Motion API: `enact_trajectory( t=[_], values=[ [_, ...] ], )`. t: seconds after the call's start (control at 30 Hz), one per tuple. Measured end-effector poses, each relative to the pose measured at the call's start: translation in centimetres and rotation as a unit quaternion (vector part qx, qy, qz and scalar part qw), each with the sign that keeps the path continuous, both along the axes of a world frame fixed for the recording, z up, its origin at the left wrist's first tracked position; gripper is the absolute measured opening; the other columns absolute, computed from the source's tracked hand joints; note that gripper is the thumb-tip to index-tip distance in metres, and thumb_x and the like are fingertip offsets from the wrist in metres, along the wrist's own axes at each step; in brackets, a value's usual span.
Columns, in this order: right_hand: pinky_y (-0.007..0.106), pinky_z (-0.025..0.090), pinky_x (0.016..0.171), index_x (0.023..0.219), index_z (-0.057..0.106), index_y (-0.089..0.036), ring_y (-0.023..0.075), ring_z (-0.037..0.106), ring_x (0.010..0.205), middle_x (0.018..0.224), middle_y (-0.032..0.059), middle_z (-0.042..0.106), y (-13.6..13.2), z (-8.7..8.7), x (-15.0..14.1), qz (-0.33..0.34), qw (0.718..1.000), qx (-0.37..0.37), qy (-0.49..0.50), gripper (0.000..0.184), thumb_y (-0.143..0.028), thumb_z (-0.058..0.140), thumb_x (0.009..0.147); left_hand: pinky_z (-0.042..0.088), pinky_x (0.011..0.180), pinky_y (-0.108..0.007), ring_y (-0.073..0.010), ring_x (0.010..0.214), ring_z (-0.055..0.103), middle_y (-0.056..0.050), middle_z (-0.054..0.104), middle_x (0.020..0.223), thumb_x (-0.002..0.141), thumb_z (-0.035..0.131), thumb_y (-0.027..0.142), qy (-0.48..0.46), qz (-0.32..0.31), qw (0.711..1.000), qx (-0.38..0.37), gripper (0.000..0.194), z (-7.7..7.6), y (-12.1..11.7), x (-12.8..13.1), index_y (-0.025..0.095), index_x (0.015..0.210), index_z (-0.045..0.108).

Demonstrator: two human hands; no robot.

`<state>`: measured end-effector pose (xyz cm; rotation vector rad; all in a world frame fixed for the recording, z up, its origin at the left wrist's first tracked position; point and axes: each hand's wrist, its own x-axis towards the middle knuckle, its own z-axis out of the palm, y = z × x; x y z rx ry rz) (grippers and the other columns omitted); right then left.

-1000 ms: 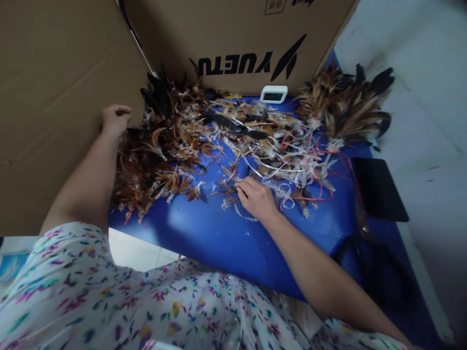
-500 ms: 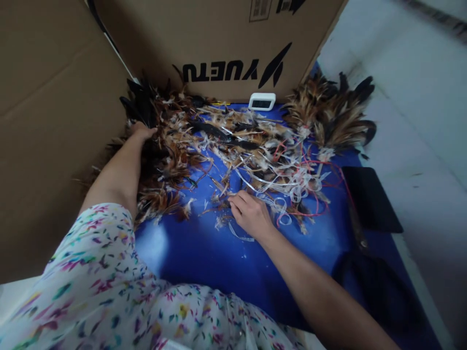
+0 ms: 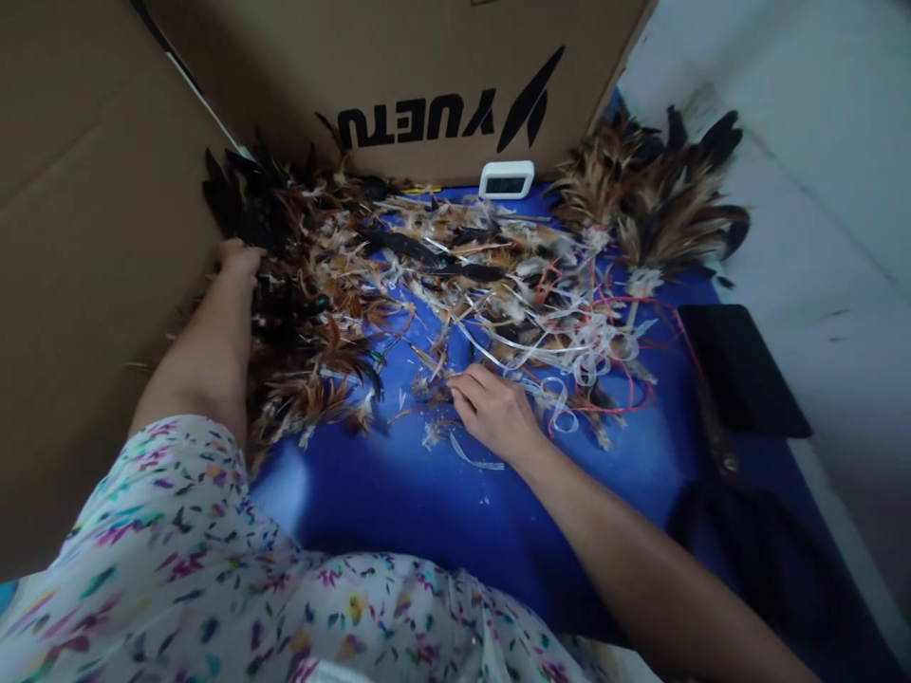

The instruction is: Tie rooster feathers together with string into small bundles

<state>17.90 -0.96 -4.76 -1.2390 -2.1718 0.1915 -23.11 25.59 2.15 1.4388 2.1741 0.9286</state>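
Observation:
My left hand [image 3: 240, 258] reaches into the pile of brown and black feathers [image 3: 306, 313] at the left, beside long black feathers [image 3: 260, 218]. Its fingertips are hidden among them, so what it grips, if anything, cannot be told. Low over the blue table surface [image 3: 427, 503], my right hand [image 3: 494, 408] is closed with thumb and fingers pinched together. Whatever is between them is too small to make out. Loose feather scraps [image 3: 434, 432] and a short strip of clear ribbon [image 3: 475, 457] lie close to it. Curled white ribbon [image 3: 594, 346] and red string [image 3: 661, 302] are tangled to its right.
Cardboard panels [image 3: 427, 57] stand at the back and left. In front of the back panel is a small white digital display [image 3: 506, 179]. At the right are a feather bundle [image 3: 647, 204], a black flat slab [image 3: 744, 370] and dark-handled scissors [image 3: 726, 463] in shadow.
My left hand has shifted slightly left along the black feathers. My right hand stays pinched at nearly the same spot. The whole view has tilted a little.

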Motion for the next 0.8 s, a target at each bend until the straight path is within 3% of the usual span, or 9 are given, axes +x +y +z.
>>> enact_trajectory(
  t=[0.13, 0.27, 0.43, 0.57, 0.67, 0.8],
  values=[
    [0.028, 0.052, 0.069, 0.095, 0.070, -0.019, 0.0148, 0.068, 0.077, 0.092, 0.0041, 0.072, 0.1, 0.0, 0.0, -0.008, 1.000, -0.004, -0.001, 0.021, -0.015, 0.049, 0.096, 0.050, 0.070, -0.027, -0.0062, 0.064, 0.053, 0.009, 0.034, 0.064, 0.085, 0.050, 0.004, -0.085, 0.110, 0.990, 0.024, 0.035, 1.5, -1.1, 0.4, 0.022, 0.074, 0.023],
    [0.026, 0.052, 0.068, 0.096, 0.071, -0.020, 0.0147, 0.069, 0.079, 0.094, 0.0033, 0.072, 0.3, -0.2, 0.0, -0.015, 1.000, -0.006, 0.008, 0.020, -0.015, 0.051, 0.094, 0.048, 0.069, -0.022, -0.0029, 0.065, 0.055, 0.009, 0.043, 0.069, 0.089, 0.052, 0.005, -0.164, 0.104, 0.980, 0.047, 0.029, 3.4, -2.6, 0.7, 0.019, 0.079, 0.029],
    [0.027, 0.052, 0.067, 0.096, 0.071, -0.019, 0.0157, 0.070, 0.080, 0.094, 0.0036, 0.072, 0.4, -0.4, -0.1, -0.016, 1.000, -0.003, 0.020, 0.020, -0.016, 0.052, 0.094, 0.045, 0.065, -0.021, -0.0046, 0.068, 0.055, 0.007, 0.049, 0.072, 0.093, 0.049, 0.004, -0.235, 0.100, 0.964, 0.080, 0.018, 5.7, -4.1, 2.2, 0.018, 0.089, 0.038],
    [0.027, 0.052, 0.069, 0.095, 0.071, -0.020, 0.0159, 0.069, 0.080, 0.094, 0.0039, 0.072, 0.5, -0.4, -0.1, -0.016, 1.000, -0.004, 0.023, 0.020, -0.015, 0.052, 0.093, 0.053, 0.077, -0.026, -0.0056, 0.068, 0.055, 0.006, 0.050, 0.070, 0.095, 0.042, 0.001, -0.323, 0.058, 0.938, 0.116, 0.019, 7.6, -4.9, 4.2, 0.020, 0.094, 0.044],
    [0.027, 0.052, 0.068, 0.095, 0.071, -0.021, 0.0160, 0.069, 0.080, 0.094, 0.0039, 0.072, 0.5, -0.3, -0.1, -0.014, 1.000, -0.003, 0.022, 0.020, -0.015, 0.052, 0.092, 0.055, 0.085, -0.029, -0.0063, 0.067, 0.052, 0.006, 0.050, 0.067, 0.097, 0.044, 0.007, -0.352, -0.014, 0.928, 0.121, 0.014, 9.0, -5.6, 6.2, 0.019, 0.089, 0.047],
    [0.028, 0.052, 0.068, 0.096, 0.071, -0.020, 0.0164, 0.069, 0.080, 0.096, 0.0045, 0.073, 0.6, -0.2, -0.2, -0.014, 1.000, -0.006, 0.019, 0.021, -0.015, 0.051, 0.093, 0.053, 0.092, -0.032, -0.0073, 0.066, 0.056, 0.005, 0.054, 0.068, 0.096, 0.044, 0.005, -0.373, -0.088, 0.917, 0.113, 0.016, 9.8, -6.4, 9.8, 0.020, 0.089, 0.048]
  ],
)
